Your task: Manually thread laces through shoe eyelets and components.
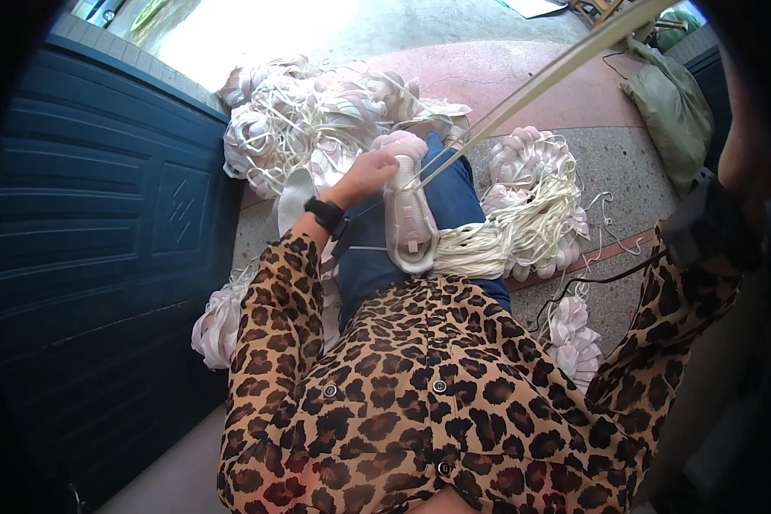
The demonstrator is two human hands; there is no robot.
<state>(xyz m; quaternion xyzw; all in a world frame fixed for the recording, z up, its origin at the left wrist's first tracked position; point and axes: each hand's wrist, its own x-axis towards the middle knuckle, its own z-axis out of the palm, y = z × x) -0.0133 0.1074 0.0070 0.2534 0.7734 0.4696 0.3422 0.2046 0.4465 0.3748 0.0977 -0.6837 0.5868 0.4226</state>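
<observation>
A pale pink and white shoe upper [409, 214] lies lengthwise across my lap, over blue trousers [454, 193]. My left hand [370, 176], with a black watch on its wrist, is closed on the far part of the upper. Long cream shoelaces [535, 90] run taut from the upper to the top right and leave the picture there. My right arm is raised at the right edge, with a black device [709, 227] near the wrist. Only some skin of my right hand [739, 146] shows; its fingers are out of sight. A bundle of cream laces [471, 248] rests on my right thigh.
A large heap of laced shoe uppers [295, 120] sits ahead to the left. More uppers [531, 158] lie to my right, and a smaller bunch [574, 334] nearer. A dark blue panelled door [86, 206] stands at left, an olive sack [672, 111] at far right. A black cable [600, 278] hangs at right.
</observation>
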